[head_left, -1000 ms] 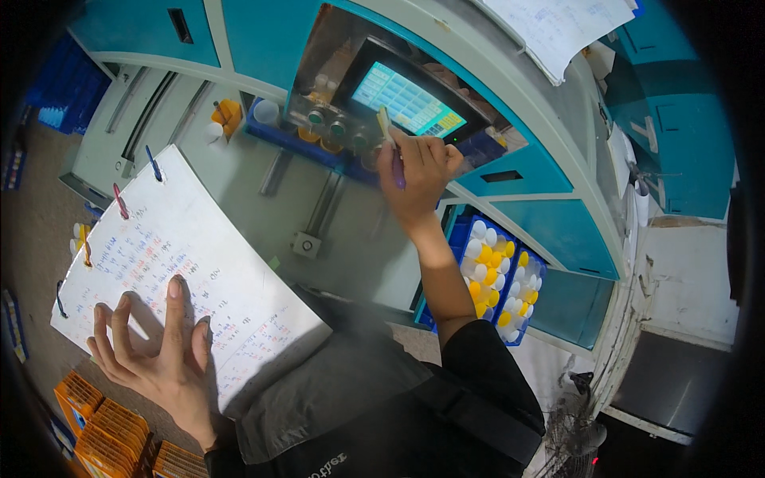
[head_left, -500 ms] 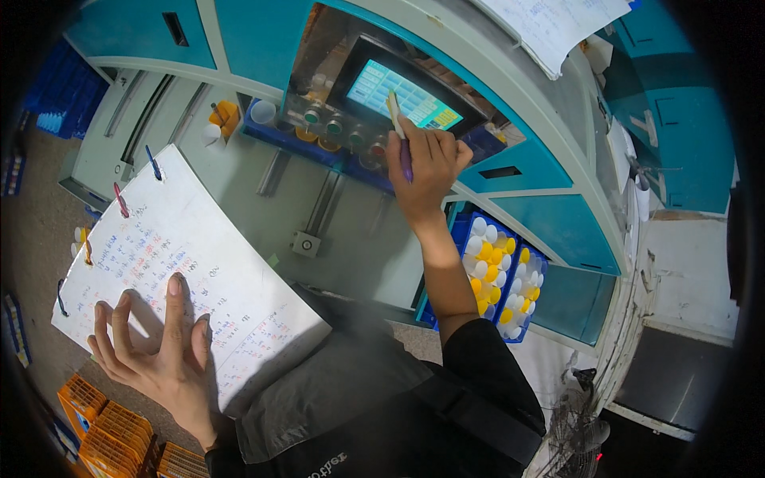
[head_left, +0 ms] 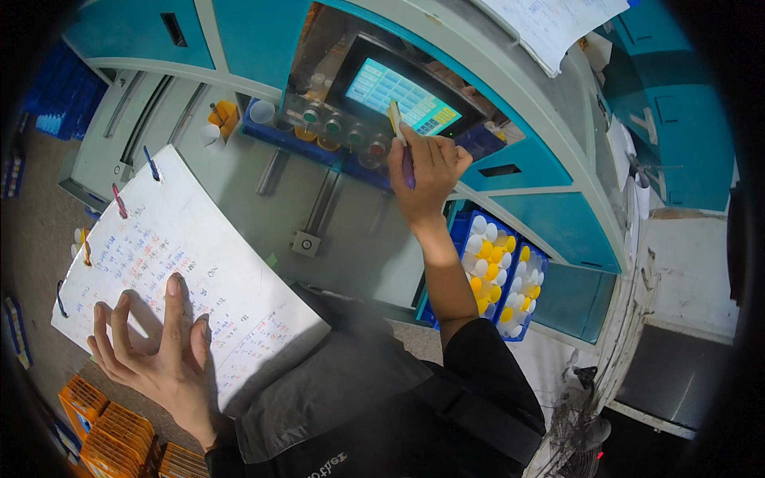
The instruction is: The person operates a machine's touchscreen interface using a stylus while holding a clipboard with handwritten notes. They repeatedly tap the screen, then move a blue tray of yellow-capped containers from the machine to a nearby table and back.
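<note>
Pen: a slim pen (head_left: 401,135) with a pale upper end and a purple lower part, held upright in the right hand, its tip touching the lit screen
Right hand: the right hand (head_left: 426,171) is raised to the machine, fingers curled closed around the pen, knuckles facing the camera; a dark sleeve covers the upper arm
Screen: a small glowing touch screen (head_left: 390,95) in a dark frame, set into a teal machine (head_left: 526,159), showing a grid of rows in blue and green
Buttons: a row of round knobs and buttons (head_left: 335,127) runs just under the screen, left of the right hand
Left hand: the left hand (head_left: 159,354) lies flat and open, fingers spread, holding nothing, pressing on the lower edge of the sheet
Sheet: a large white sheet (head_left: 183,263) covered in small handwritten notes in blue and red ink, lying tilted on the grey counter (head_left: 351,239); coloured clips (head_left: 119,199) line its left edge
Tray: a blue tray (head_left: 498,275) of white and yellow bobbins stands just right of the right forearm, below the machine
Crates: orange crates (head_left: 111,434) sit at the lower left, near the left wrist
Cup: a small white cup (head_left: 261,111) rests on a blue ledge left of the buttons
Paper: another written paper (head_left: 558,24) lies on top of the machine, upper right
</note>
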The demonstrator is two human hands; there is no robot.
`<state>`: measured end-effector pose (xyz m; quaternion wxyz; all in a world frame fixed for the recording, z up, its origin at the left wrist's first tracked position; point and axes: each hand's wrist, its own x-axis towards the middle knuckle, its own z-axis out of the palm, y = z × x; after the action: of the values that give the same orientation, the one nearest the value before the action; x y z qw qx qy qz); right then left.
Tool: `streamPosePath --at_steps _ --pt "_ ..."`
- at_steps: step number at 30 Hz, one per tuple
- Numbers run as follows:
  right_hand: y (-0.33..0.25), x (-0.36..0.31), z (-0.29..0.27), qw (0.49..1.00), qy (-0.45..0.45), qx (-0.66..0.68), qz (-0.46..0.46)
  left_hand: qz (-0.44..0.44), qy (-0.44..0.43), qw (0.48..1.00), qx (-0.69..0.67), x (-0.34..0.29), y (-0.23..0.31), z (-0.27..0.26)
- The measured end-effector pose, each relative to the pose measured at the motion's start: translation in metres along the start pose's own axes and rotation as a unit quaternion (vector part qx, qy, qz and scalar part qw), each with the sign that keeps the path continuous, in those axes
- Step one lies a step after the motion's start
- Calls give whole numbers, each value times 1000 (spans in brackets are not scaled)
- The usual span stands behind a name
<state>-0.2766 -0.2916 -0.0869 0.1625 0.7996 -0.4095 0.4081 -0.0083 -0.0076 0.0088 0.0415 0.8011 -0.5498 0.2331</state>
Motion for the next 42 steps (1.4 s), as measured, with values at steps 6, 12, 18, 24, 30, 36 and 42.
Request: streamPosePath --at_steps 6,12,18,24,30,36,42 --pt "2 -6 -6 1000 -20 8 9 -4 -4 1000 1 -1 0 0" --pt "3 -18 -3 999 -33 -10 24 1 1 1000 5 -1 -1 2" --pt "-10 -12 20 999 -38 19 -23 3 2 1000 4 0 0 1" --pt "-16 -7 29 998 -57 19 -22 -1 5 1000 2 0 0 0" --pt "-11 -8 13 999 -35 13 -6 -7 2 1000 -9 -1 0 0" --pt "-3 -2 4 1000 -14 14 0 1 -1 1000 -9 1 1 0" --pt "-4 3 9 1000 -26 13 -6 5 0 1000 -3 1 1 0"
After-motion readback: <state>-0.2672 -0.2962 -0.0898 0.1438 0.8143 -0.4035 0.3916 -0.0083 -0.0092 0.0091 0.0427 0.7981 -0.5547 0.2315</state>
